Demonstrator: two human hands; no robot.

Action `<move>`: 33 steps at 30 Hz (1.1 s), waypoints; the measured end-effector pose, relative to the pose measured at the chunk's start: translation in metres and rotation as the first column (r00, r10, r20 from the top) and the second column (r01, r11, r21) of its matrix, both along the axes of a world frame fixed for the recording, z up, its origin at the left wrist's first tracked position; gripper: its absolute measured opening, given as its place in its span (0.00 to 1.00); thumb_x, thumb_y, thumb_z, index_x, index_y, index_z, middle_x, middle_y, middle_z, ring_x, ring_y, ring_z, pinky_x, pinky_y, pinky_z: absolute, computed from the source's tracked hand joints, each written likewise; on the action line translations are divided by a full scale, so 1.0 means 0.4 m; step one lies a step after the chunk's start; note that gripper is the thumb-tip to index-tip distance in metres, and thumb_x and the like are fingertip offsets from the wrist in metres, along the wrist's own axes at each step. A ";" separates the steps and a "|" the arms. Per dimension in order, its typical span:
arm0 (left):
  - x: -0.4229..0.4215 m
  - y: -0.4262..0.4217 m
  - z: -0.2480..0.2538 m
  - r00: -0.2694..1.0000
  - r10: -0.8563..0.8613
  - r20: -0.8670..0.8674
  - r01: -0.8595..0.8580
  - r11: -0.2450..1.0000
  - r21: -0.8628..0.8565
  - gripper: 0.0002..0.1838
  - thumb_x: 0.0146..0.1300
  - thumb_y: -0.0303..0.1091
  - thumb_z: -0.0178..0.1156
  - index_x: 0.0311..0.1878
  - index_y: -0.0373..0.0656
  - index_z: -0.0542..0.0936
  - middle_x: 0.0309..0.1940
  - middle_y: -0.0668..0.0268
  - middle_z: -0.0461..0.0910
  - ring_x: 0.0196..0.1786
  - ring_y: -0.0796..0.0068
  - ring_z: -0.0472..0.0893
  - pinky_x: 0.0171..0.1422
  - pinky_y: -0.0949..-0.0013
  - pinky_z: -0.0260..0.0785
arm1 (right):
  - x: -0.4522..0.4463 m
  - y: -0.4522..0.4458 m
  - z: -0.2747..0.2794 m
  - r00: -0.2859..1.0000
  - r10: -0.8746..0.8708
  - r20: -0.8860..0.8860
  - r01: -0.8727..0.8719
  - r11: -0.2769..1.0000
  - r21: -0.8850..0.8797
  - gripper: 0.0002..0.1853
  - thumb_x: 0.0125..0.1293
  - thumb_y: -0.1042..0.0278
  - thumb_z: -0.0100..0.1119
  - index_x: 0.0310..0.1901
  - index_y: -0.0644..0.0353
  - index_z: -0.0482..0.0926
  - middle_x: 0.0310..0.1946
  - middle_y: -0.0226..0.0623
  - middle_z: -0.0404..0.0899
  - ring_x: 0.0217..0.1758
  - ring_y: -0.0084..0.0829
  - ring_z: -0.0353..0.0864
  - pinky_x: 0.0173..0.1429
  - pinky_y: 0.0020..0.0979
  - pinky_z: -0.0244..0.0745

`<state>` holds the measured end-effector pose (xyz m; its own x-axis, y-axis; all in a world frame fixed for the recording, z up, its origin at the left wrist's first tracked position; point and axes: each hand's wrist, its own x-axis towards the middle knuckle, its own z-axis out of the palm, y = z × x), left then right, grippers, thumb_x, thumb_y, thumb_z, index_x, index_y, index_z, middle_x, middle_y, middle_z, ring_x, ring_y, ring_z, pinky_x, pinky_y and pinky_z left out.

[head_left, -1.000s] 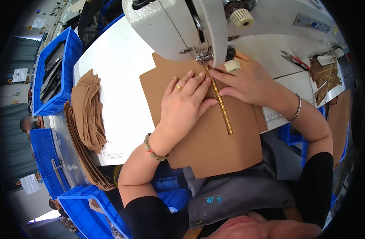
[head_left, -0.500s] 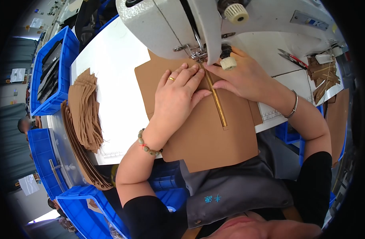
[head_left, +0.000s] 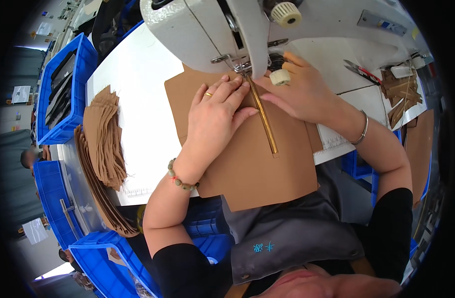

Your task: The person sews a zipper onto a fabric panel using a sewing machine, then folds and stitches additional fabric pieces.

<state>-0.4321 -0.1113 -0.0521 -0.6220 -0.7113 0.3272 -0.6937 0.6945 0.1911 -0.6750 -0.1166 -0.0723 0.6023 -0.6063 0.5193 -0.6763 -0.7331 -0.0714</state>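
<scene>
A flat brown panel point(head_left: 267, 176) lies under the presser foot point(head_left: 243, 67) of a white sewing machine point(head_left: 193, 35). Along a narrow slot in the panel runs a zipper point(head_left: 265, 121) with gold teeth, its upper end reaching the needle area. My left hand point(head_left: 218, 105) rests flat on the panel left of the zipper, fingers stretched towards the foot and thumb out beside the teeth. To the right, my right hand point(head_left: 298, 92) has its index fingertip by the foot and its thumb near the zipper; the other fingers are lifted behind a white knob point(head_left: 280, 77).
Brown pieces are stacked on the left of the table point(head_left: 143, 99), longer strips point(head_left: 96, 184) hanging over its edge. Blue bins point(head_left: 73, 114) stand farther left. Red-handled snips point(head_left: 362, 72) and brown scraps point(head_left: 400, 92) lie at right. Another person point(head_left: 29, 158) is at far left.
The panel and zipper have advanced slightly towards the presser foot, with both hands moving along on them. The whole view has shifted a little, so the machine appears farther left.
</scene>
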 end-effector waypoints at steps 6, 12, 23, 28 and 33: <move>0.006 -0.002 -0.003 1.000 -0.010 -0.027 0.011 0.999 0.050 0.26 0.64 0.48 0.71 0.61 0.44 0.85 0.62 0.62 0.84 0.69 0.57 0.79 0.74 0.49 0.69 | 0.013 0.016 0.007 0.989 -0.134 -0.059 0.133 0.991 -0.024 0.11 0.63 0.54 0.72 0.33 0.49 0.81 0.27 0.29 0.75 0.35 0.30 0.76 0.49 0.36 0.69; -0.002 0.147 0.048 0.984 0.042 0.174 -0.055 0.996 0.070 0.51 0.54 0.62 0.73 0.74 0.37 0.73 0.73 0.53 0.74 0.77 0.49 0.72 0.77 0.37 0.61 | -0.010 0.056 0.042 0.999 -0.039 -0.008 0.038 0.994 -0.107 0.11 0.62 0.56 0.72 0.39 0.52 0.83 0.30 0.31 0.77 0.38 0.34 0.80 0.58 0.39 0.72; -0.013 0.293 0.050 0.993 0.026 -0.118 0.004 0.970 0.243 0.20 0.61 0.25 0.62 0.57 0.37 0.84 0.53 0.55 0.87 0.59 0.54 0.86 0.62 0.56 0.78 | -0.113 0.269 0.034 0.932 0.022 0.363 -0.118 0.963 0.243 0.09 0.56 0.75 0.74 0.37 0.59 0.81 0.38 0.37 0.83 0.44 0.44 0.84 0.50 0.40 0.82; 0.001 0.194 0.132 0.889 0.404 -0.215 -0.107 0.640 0.761 0.19 0.78 0.41 0.59 0.37 0.32 0.84 0.17 0.48 0.73 0.20 0.52 0.75 0.32 0.54 0.68 | -0.053 0.276 0.022 0.921 0.158 0.356 -0.229 0.959 0.164 0.12 0.55 0.74 0.75 0.38 0.60 0.81 0.40 0.37 0.82 0.46 0.42 0.84 0.52 0.42 0.82; 0.003 0.191 0.150 0.889 0.422 -0.176 -0.102 0.558 0.824 0.23 0.80 0.44 0.58 0.36 0.31 0.83 0.15 0.55 0.68 0.19 0.62 0.65 0.30 0.58 0.64 | 0.017 0.265 0.028 0.955 0.199 0.219 -0.234 0.961 0.149 0.12 0.57 0.67 0.72 0.41 0.61 0.82 0.41 0.33 0.80 0.47 0.36 0.82 0.47 0.36 0.80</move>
